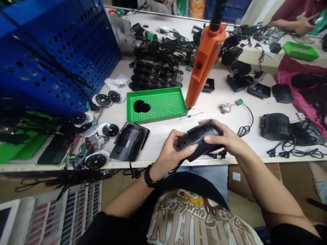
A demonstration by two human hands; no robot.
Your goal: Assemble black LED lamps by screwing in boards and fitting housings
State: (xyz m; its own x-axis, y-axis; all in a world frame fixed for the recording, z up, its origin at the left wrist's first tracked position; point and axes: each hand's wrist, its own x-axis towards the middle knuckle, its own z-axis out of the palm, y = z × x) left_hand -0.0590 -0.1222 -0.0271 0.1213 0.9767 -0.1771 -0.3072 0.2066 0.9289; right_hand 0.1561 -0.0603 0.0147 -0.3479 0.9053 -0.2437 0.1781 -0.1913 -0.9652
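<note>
Both hands hold a black plastic housing (198,137) above the table's front edge. My left hand (172,149) is closed around its left end, thumb on top. My right hand (222,137) grips the right end, thumb also across the top. A similar black housing (130,141) rests on the table to the left, its cord hanging over the edge. An orange electric screwdriver (205,64) hangs upright just behind my hands. Beyond, a green tray (157,105) holds small screws and black discs. A thin blue-and-metal bit (190,116) lies beside the tray.
A blue perforated crate (84,44) stands at the left. Round parts with wires (95,160) crowd the table's left side. Further black housings (275,126) and cords lie right. A small motor (226,108) with a wired board sits between. Another person's hands (304,25) are at the far right.
</note>
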